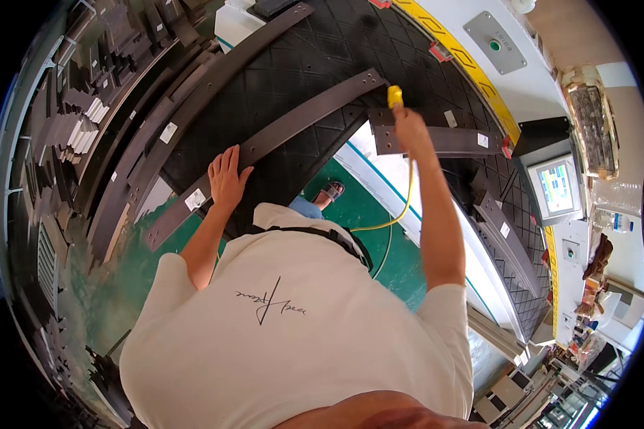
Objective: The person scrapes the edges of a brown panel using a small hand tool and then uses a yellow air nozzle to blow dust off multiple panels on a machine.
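My left hand (227, 176) lies with its fingers stretched out on the near edge of a long dark brown board (300, 118). The board has small holes at its far end and a white label near its left end. In my right hand (412, 133) is a yellow air blow gun (395, 96), its nozzle side close to the board's far end. From that hand a yellow hose (402, 213) curves down toward my waist. Beside my right wrist rests a shorter brown board (451, 141) with holes and a white label.
A black ribbed machine bed (415, 53) carries the boards, bordered by a yellow strip (472, 71). At the right stands a screen panel (554, 186). Stacked brown boards (157, 136) fill the left. Another board (506, 232) lies at the right, and green floor (401, 268) shows below.
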`<state>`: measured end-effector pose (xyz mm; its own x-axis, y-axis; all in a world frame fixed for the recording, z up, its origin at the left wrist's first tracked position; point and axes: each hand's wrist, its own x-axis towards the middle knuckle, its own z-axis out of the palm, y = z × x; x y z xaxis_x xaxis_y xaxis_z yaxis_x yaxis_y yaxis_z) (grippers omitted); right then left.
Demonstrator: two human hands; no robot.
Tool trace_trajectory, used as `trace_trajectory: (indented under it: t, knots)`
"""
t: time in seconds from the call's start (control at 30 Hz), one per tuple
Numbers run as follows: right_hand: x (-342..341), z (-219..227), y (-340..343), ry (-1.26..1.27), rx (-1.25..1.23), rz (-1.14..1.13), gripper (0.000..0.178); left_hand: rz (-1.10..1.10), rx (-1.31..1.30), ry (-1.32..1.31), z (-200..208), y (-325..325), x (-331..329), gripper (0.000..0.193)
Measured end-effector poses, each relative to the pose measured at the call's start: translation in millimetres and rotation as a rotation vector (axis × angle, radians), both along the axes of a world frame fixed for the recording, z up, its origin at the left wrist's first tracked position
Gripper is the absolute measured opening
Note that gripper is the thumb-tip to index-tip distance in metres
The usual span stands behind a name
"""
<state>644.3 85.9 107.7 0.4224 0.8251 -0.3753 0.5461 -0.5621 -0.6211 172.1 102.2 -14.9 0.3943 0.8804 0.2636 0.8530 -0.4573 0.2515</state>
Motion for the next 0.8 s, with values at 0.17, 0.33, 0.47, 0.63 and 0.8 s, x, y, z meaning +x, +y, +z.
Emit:
trace_trajectory:
  t: [0.17, 0.33, 0.47, 0.63, 0.8]
  knots:
    - [6.4, 39.0, 13.2, 0.167, -0.096, -0.034, 0.059, 0.025, -0.033, -0.046, -0.5, -5.3, -13.5, 0.070]
    - [-2.7, 47.1, -1.5, 0.233, -0.169, -0.008, 0.062, 0.054, -0.038, -0.039, -4.1, -15.9, -47.5, 0.068]
    - [-11.6, 33.6, -22.4, 0.139, -0.060, -0.116, 0.058, 0.046, -0.037, -0.066, -2.6, -11.1, -40.4, 0.069]
    - [-121.3, 77.6, -64.8, 0.351, -0.323, 0.443, 0.044, 0.074, -0.005, -0.120, -13.7, 3.8, -2.5, 0.070]
    - [-109.9, 46.0, -52.0, 0.265, -0.114, 0.236, 0.059, 0.059, -0.016, -0.221, -16.1, 40.9, 78.4, 0.069]
